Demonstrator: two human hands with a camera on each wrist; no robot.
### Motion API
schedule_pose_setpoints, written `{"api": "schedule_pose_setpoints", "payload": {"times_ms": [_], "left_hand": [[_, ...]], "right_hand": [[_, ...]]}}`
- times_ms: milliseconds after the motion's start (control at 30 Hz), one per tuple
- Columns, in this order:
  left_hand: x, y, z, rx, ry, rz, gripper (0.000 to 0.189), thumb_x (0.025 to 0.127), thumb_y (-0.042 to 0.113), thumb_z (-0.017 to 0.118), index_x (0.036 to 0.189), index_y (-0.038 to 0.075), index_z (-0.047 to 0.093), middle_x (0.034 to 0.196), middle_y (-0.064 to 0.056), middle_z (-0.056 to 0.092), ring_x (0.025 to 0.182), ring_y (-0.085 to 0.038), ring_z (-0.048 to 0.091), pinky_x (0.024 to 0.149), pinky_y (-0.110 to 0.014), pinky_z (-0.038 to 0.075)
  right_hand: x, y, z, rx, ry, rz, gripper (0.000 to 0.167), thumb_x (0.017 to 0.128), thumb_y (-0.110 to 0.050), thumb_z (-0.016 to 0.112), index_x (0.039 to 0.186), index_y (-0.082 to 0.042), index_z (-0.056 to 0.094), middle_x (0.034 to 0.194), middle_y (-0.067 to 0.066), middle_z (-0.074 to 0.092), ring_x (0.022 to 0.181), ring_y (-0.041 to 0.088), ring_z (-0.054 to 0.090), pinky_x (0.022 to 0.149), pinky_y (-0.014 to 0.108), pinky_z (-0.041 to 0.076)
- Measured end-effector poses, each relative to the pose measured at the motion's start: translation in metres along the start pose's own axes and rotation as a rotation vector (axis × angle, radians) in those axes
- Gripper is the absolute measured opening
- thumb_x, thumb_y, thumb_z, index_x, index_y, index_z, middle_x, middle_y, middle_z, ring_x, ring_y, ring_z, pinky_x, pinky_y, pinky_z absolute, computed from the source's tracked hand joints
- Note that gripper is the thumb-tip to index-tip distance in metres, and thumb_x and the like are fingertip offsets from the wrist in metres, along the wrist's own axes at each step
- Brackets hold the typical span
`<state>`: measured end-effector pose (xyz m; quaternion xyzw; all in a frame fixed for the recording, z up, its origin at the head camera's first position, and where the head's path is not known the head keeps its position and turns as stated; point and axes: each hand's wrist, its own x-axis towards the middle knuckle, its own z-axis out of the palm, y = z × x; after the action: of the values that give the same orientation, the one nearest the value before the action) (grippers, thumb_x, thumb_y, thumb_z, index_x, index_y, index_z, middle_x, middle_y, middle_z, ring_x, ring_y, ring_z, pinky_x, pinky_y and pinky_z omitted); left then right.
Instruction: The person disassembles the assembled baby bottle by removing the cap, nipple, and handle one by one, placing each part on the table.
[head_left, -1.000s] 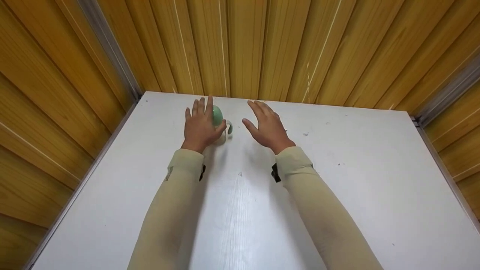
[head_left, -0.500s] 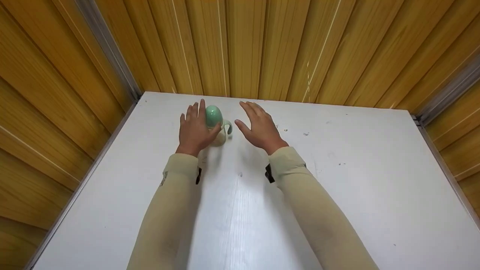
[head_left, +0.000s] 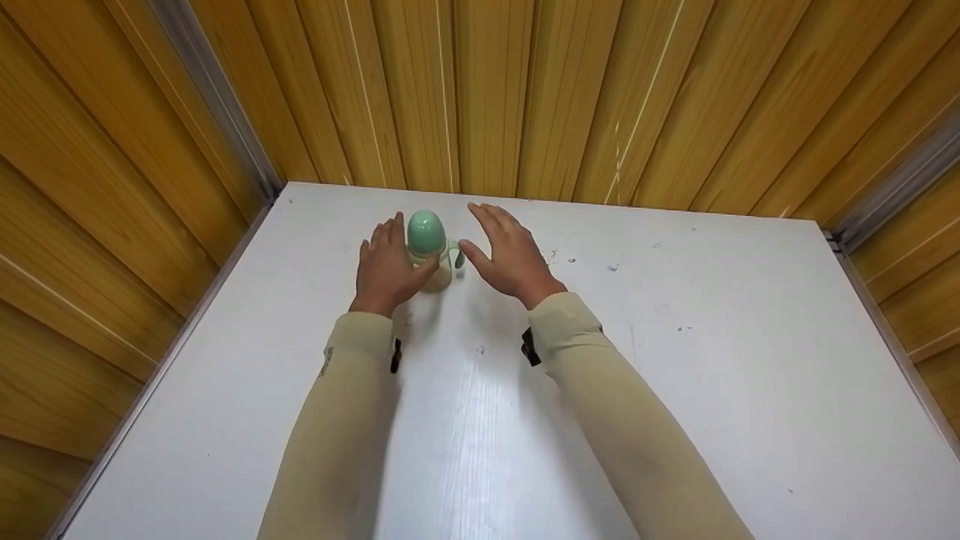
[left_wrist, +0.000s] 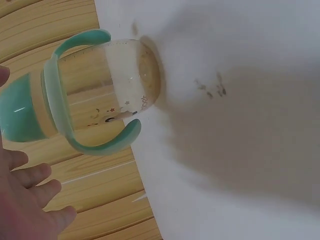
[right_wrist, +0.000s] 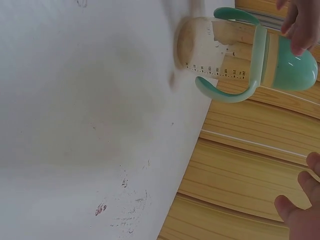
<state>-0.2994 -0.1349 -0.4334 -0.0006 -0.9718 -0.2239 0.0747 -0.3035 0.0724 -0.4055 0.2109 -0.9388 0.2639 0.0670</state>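
Inspected from the tableside. Wood-grain panels (head_left: 487, 97) back a white tabletop (head_left: 187, 420). The left sleeve (head_left: 326, 427) and right sleeve (head_left: 622, 405) extend toward its far edge. Left hand (head_left: 388, 270): unclenched, fingers extended, no grasp. Right hand (head_left: 511, 259): likewise unclenched and unloaded, thumb spread from the fingers.

Between them a clear baby bottle (left_wrist: 85, 95) stands upright on the tabletop, near the far edge. It lies at the left hand's thumb side; that thumb overlaps the body in the head view, though contact cannot be confirmed. The right hand is on the opposite side, apart from it.

In my judgement the step in hand is positioning, with no grip established; a secure hold would call for both palms closing evenly, below the green cap (head_left: 426, 231). The right-side handle (head_left: 460, 257), nearest the right thumb, could obstruct.
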Motion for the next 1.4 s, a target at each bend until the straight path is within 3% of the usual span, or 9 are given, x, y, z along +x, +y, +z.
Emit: {"api": "schedule_pose_setpoints", "payload": {"times_ms": [367,567,767,1233,1400], "left_hand": [[0.002,-0.007,0.009,-0.158,-0.064,-0.038,0.097,0.083,0.057,0.063,0.155,0.01,0.019,0.157,-0.013,0.03,0.146,-0.031,0.028,0.119,-0.053,0.019],[0.005,-0.011,0.015,-0.272,-0.056,-0.052,0.091,0.082,0.051,0.07,0.153,0.014,0.026,0.152,-0.009,0.039,0.141,-0.028,0.037,0.116,-0.05,0.029],[0.006,-0.013,0.02,-0.399,-0.062,-0.072,0.088,0.079,0.044,0.077,0.15,0.019,0.033,0.147,-0.004,0.045,0.137,-0.025,0.042,0.115,-0.051,0.03],[0.001,-0.015,0.021,-0.498,-0.11,-0.114,0.091,0.076,0.034,0.082,0.15,0.017,0.031,0.148,-0.005,0.045,0.138,-0.027,0.041,0.116,-0.051,0.027],[-0.001,-0.012,0.025,-0.523,-0.112,-0.13,0.093,0.076,0.038,0.082,0.15,0.016,0.03,0.147,-0.005,0.046,0.137,-0.026,0.042,0.116,-0.05,0.029]], "right_hand": [[-0.005,0.002,0.002,0.04,0.006,0.007,0.063,0.098,-0.052,0.045,0.153,-0.024,0.029,0.155,0.004,0.035,0.145,0.023,0.031,0.118,0.046,0.026],[-0.008,0.002,0.001,0.059,0.005,0.006,0.064,0.098,-0.053,0.045,0.153,-0.024,0.029,0.155,0.004,0.035,0.145,0.022,0.03,0.118,0.046,0.026],[-0.009,0.003,0.002,0.07,0.012,0.002,0.064,0.098,-0.053,0.045,0.153,-0.024,0.03,0.155,0.004,0.036,0.145,0.022,0.031,0.118,0.044,0.027],[-0.01,-0.003,0.012,0.091,-0.024,-0.008,0.064,0.098,-0.053,0.045,0.153,-0.024,0.029,0.155,0.004,0.035,0.145,0.022,0.031,0.117,0.043,0.028],[-0.011,-0.003,0.015,0.09,-0.035,-0.019,0.064,0.098,-0.051,0.046,0.153,-0.023,0.029,0.155,0.004,0.034,0.145,0.022,0.031,0.118,0.043,0.028]]}}
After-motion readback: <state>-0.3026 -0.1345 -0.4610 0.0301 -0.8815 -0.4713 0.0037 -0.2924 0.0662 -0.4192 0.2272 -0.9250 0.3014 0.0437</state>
